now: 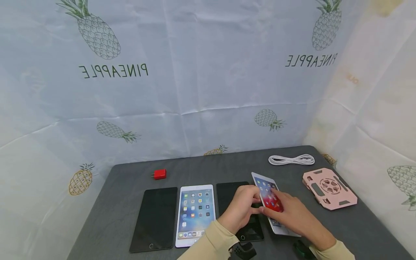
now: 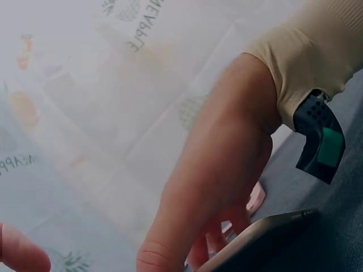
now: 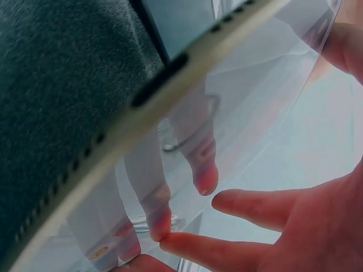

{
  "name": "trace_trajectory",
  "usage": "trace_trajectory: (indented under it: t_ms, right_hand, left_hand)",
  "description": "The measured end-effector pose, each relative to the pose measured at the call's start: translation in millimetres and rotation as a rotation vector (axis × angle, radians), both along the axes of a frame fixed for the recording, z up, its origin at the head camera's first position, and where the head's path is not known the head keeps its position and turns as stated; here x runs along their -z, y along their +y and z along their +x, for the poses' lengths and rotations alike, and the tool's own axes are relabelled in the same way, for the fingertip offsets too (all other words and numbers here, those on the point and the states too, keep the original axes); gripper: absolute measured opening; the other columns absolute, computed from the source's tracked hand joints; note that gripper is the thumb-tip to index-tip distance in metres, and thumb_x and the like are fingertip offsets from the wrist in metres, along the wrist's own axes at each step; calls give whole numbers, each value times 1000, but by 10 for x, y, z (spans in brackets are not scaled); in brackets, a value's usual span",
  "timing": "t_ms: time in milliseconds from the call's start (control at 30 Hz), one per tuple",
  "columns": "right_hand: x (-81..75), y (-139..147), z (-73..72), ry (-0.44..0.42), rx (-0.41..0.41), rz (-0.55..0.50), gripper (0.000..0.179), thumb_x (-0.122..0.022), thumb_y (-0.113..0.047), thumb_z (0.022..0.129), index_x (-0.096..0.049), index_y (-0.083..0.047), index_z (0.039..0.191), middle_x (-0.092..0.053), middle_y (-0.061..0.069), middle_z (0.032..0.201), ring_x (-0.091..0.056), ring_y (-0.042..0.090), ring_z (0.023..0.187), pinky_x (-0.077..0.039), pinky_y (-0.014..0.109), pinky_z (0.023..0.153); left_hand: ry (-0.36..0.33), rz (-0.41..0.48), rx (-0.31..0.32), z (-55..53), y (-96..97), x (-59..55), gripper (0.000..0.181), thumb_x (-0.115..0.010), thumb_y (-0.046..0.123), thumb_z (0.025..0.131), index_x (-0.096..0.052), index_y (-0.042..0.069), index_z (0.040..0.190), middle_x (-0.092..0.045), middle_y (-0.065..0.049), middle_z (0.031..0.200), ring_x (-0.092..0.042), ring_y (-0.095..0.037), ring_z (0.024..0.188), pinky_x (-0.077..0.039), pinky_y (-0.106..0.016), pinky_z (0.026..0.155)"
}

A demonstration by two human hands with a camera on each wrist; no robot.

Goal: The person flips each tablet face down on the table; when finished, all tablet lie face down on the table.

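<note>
A white tablet (image 1: 266,187) with a lit screen leans tilted above the table, right of the row of tablets. My left hand (image 1: 238,207) grips its left edge; in the left wrist view only a fingertip (image 2: 22,249) shows. My right hand (image 1: 289,213) lies over the lit screen, its thumb near the left thumb. In the right wrist view, the right hand's fingers (image 3: 249,255) reach straight to the glossy screen and meet their reflections. The tablet's port edge (image 3: 164,79) crosses that view. The left wrist view shows the right hand (image 2: 210,170) above the tablet's dark edge (image 2: 255,238).
A black tablet (image 1: 156,220), a lit white tablet (image 1: 196,213) and another black tablet (image 1: 230,191) lie side by side. Behind them are a red charger plug (image 1: 160,174) and a coiled white cable (image 1: 291,159). A pink case (image 1: 329,187) lies at the right.
</note>
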State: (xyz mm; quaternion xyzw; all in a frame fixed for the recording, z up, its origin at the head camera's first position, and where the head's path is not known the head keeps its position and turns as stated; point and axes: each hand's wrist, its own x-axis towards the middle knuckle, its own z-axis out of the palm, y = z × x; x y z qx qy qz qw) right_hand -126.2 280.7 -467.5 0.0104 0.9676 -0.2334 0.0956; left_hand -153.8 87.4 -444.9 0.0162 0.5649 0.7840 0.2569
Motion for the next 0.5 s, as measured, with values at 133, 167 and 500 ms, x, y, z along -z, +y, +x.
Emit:
trace_trajectory:
  t_ms: [133, 167, 500]
  right_hand:
    - [-6, -18, -7, -6, -4, -24, 106, -66, -75, 92, -43, 1, 162, -57, 31, 153, -62, 50, 132, -58, 66, 101]
    - [-8, -22, -9, -8, -4, -32, 105, -66, -74, 92, -43, 1, 162, -57, 31, 153, -62, 48, 132, -58, 66, 101]
    - [-85, -95, -14, 14, -8, -88, 98, -66, -69, 96, -47, 2, 160, -66, 24, 145, -69, 32, 120, -61, 58, 98]
  left_hand:
    - [-11, -7, -3, -11, -24, -13, 17, -49, 9, 80, -44, 13, 65, -66, -20, 138, -58, -28, 103, -62, -38, 81]
    - [-11, -10, -2, -13, -31, -21, 17, -49, 9, 80, -44, 13, 65, -66, -20, 137, -58, -27, 102, -62, -38, 81]
    - [6, -13, 4, -31, -64, -82, 13, -52, 12, 84, -61, 4, 79, -71, -20, 124, -63, -25, 97, -66, -43, 84]
